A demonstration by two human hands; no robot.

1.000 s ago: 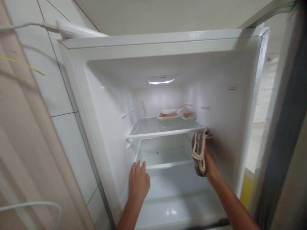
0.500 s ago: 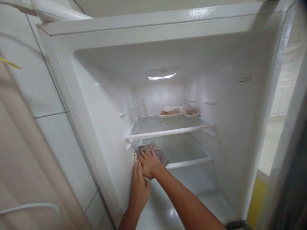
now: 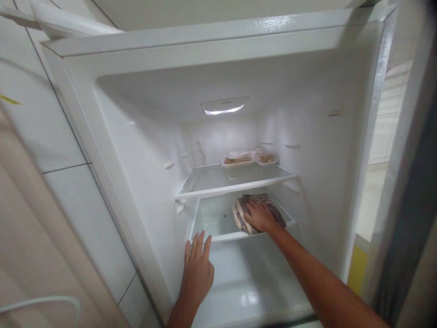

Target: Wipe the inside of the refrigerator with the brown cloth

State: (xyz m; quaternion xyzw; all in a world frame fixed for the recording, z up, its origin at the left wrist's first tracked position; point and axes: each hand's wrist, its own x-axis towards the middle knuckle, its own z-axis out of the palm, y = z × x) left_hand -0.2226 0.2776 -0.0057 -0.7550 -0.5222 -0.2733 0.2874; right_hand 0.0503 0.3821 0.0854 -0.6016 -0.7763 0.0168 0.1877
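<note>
White refrigerator [image 3: 218, 40], clear-wrapped trays [image 3: 238, 160] of brownish food on upper glass shelf [image 3: 211, 180], right hand [image 3: 260, 217] over folded brown-patterned cloth [image 3: 262, 198] on lower glass shelf [image 3: 215, 217], right of centre — grip unclear, left hand [image 3: 197, 271] spread, lower centre

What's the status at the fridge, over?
Right hand on folded cloth, atop lower shelf. Left hand open near that shelf's front edge. Two packs on upper shelf, apart from cloth.

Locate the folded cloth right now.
In the head view, the folded cloth is right of centre, under the right hand, on the right part of the lower shelf.
</note>
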